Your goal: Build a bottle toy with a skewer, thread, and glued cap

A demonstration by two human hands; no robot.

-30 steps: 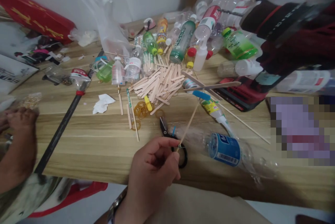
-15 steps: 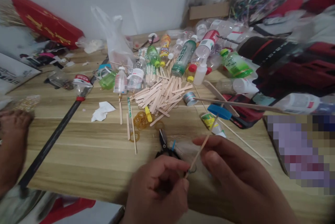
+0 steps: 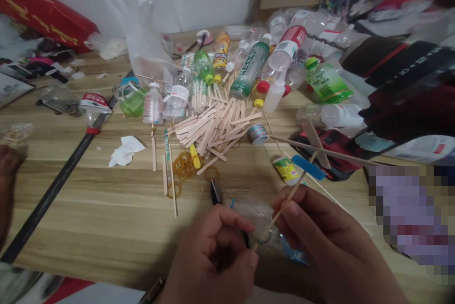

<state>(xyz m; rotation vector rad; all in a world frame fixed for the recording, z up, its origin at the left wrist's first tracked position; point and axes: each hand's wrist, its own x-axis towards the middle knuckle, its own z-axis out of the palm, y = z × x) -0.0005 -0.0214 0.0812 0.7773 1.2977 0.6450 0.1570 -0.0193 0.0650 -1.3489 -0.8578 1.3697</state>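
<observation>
Two hands at it: right hand (image 3: 314,237) has its fingers pinched around a thin wooden stick (image 3: 297,184) above the counter (image 3: 110,209), left hand (image 3: 216,252) has thumb and index parted by the lower end, can't tell if it's gripping. Blue piece (image 3: 308,167) is already on near the top; wiry dark curl (image 3: 264,240) sits lower, can't see if it's fastened. Further out, loose craft sticks (image 3: 209,128) look unused.
</observation>
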